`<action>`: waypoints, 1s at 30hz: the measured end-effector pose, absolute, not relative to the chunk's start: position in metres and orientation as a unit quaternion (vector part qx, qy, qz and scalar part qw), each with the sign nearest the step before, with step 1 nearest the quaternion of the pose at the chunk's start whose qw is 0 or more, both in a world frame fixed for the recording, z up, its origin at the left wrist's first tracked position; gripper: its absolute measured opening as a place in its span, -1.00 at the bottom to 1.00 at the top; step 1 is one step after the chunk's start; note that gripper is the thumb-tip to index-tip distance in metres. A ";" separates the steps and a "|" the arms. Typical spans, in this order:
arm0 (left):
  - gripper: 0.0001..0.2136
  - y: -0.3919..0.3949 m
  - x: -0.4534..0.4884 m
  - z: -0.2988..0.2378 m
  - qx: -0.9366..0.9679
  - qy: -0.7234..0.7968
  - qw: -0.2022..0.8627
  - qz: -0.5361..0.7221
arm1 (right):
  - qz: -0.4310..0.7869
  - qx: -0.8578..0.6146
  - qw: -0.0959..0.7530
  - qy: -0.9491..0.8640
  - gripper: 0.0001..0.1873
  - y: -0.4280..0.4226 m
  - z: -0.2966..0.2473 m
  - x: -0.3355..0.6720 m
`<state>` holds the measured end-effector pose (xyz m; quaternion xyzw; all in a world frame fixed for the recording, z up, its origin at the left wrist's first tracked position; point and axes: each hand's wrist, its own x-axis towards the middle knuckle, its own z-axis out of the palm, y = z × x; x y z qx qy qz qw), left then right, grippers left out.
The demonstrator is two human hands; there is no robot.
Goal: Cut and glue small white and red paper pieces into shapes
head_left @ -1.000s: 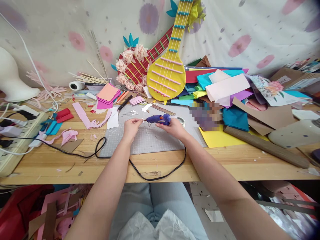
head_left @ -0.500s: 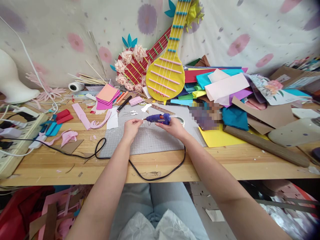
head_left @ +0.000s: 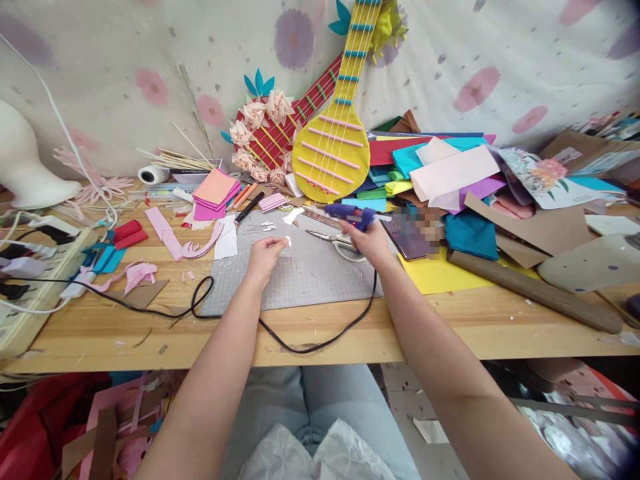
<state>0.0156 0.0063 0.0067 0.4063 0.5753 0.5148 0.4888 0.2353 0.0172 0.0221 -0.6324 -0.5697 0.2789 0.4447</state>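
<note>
My right hand (head_left: 369, 243) grips a blue glue gun (head_left: 350, 215) over the right part of the grey cutting mat (head_left: 310, 287), its nozzle to the left. Pinched in the fingertips of my left hand (head_left: 266, 259) is a small white piece (head_left: 289, 241), too small to make out fully. Metal scissors (head_left: 340, 241) lie on the mat below the glue gun. Several small white bits (head_left: 269, 227) and thin stems rest on the mat behind my left hand. A black cord (head_left: 320, 347) runs from the gun along the table's front.
A yellow paper lute (head_left: 323, 160) and a red one (head_left: 270, 143) with pale flowers lean at the back. Coloured paper (head_left: 455, 177) is heaped on the right, near a dark tablet-like device (head_left: 407, 235). A power strip (head_left: 60, 287) stands left; a wooden stick (head_left: 535, 293) lies right.
My right hand has carried the glue gun away from the white piece, rightward and slightly back. The scissors now show beneath it. My left hand has hardly moved.
</note>
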 end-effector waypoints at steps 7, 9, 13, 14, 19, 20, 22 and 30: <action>-0.81 0.007 0.014 0.008 0.377 0.557 0.517 0.529 | 0.193 -0.739 0.394 -0.511 -0.47 0.044 0.003 0.288; -0.82 0.007 0.013 0.008 0.374 0.559 0.517 0.530 | 0.176 -0.749 0.364 -0.525 -0.48 0.049 -0.004 0.291; -0.84 0.007 0.013 0.008 0.365 0.555 0.520 0.536 | 0.162 -0.762 0.342 -0.525 -0.44 0.051 -0.008 0.287; -0.84 0.007 0.014 0.008 0.363 0.554 0.521 0.538 | 0.153 -0.759 0.359 -0.521 -0.41 0.049 -0.006 0.285; -0.83 0.007 0.013 0.009 0.354 0.544 0.524 0.552 | -0.056 -0.665 0.557 -0.494 -0.38 0.026 0.027 0.274; -0.83 0.007 0.013 0.009 0.353 0.541 0.525 0.555 | -0.082 -0.637 0.583 -0.498 -0.44 0.020 0.035 0.269; -0.83 0.007 0.013 0.008 0.353 0.533 0.527 0.560 | -0.061 -0.589 0.609 -0.527 -0.58 0.011 0.048 0.252; -0.81 0.006 0.014 0.008 0.354 0.525 0.525 0.568 | 0.468 -0.494 0.352 -0.643 -0.75 0.015 0.021 0.158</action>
